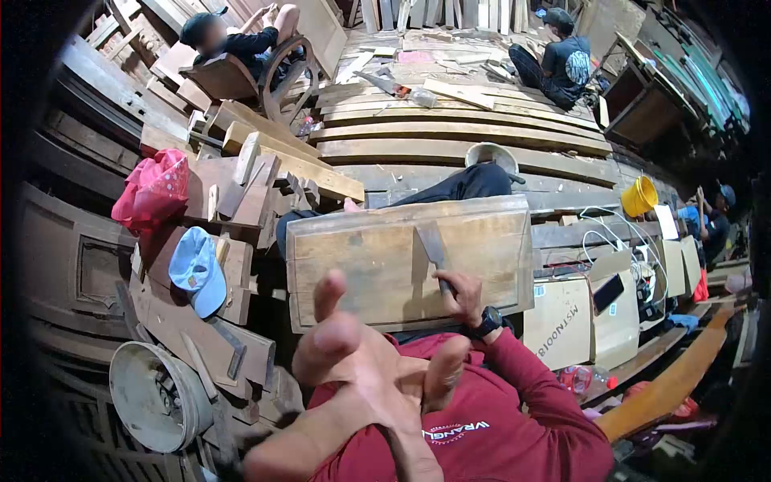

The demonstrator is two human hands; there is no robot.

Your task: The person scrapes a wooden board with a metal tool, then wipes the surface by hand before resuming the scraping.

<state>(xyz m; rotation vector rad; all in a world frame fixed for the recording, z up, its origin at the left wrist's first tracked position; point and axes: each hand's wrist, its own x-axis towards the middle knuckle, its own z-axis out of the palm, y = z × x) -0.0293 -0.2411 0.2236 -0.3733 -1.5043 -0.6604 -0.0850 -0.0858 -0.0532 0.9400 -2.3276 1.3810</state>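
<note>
Right hand grips a chisel against the wooden panel (left hand spread open).

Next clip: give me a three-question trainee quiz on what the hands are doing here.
1. True or false: the right hand grips a flat-bladed tool against the wooden panel.
2. Which hand is raised near the camera, fingers spread? A) left B) right
3. Fill in: a blue ____ lies left of the wooden panel.
Key: 1 true; 2 A, the left hand; 3 cap.
</note>
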